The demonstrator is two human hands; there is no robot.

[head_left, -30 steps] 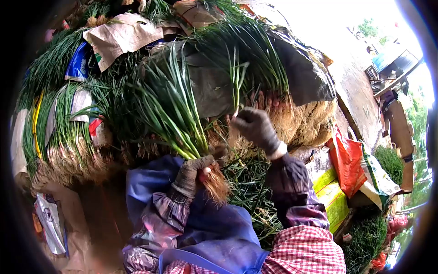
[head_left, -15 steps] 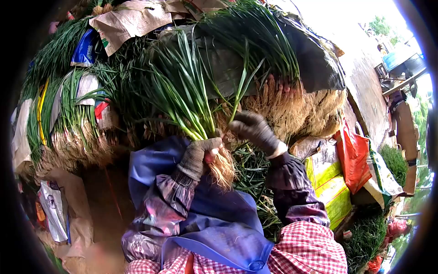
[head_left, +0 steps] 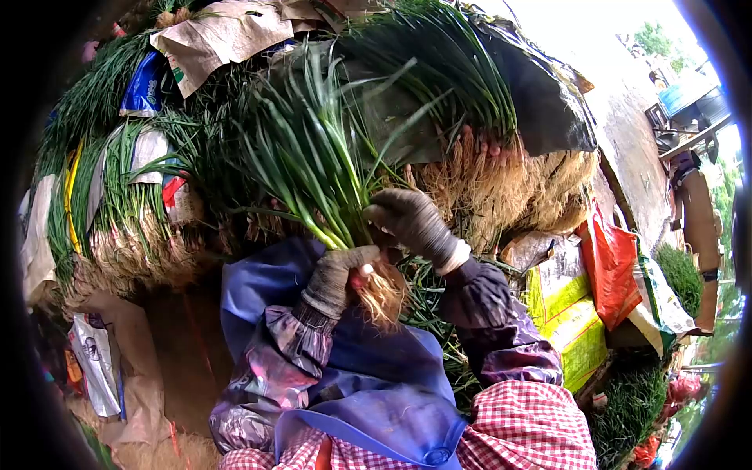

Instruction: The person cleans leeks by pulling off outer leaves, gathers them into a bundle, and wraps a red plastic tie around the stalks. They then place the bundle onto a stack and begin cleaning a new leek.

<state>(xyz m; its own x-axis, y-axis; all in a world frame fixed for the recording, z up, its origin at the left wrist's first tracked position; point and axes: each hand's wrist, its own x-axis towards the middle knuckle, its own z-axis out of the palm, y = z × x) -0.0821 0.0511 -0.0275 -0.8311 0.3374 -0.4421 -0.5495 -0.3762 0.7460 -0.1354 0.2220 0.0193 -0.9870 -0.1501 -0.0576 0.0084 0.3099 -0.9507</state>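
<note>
My left hand (head_left: 335, 280), in a worn grey-brown glove, is wrapped round the base of a bunch of long green leafy plants (head_left: 325, 168). Pale stringy roots (head_left: 382, 294) hang out below its fingers, with a bit of reddish bulb showing. My right hand (head_left: 411, 223), gloved too, is closed against the right side of the same stems, just above the roots. Its fingertips press on the stems, and the individual stalk between them is hard to make out. A blue apron (head_left: 368, 376) lies under both hands.
Rooted bundles (head_left: 486, 180) lie over a dark sheet (head_left: 548, 110) beyond my hands. More bundles (head_left: 133, 227) are stacked at the left. Red (head_left: 611, 266) and yellow (head_left: 568, 321) bags are at the right. A brown paper sheet (head_left: 223, 35) covers the pile at the top.
My right hand has moved left, against the bunch. The separate stalk it held to the right now leans in beside the other stems. My left hand keeps its grip.
</note>
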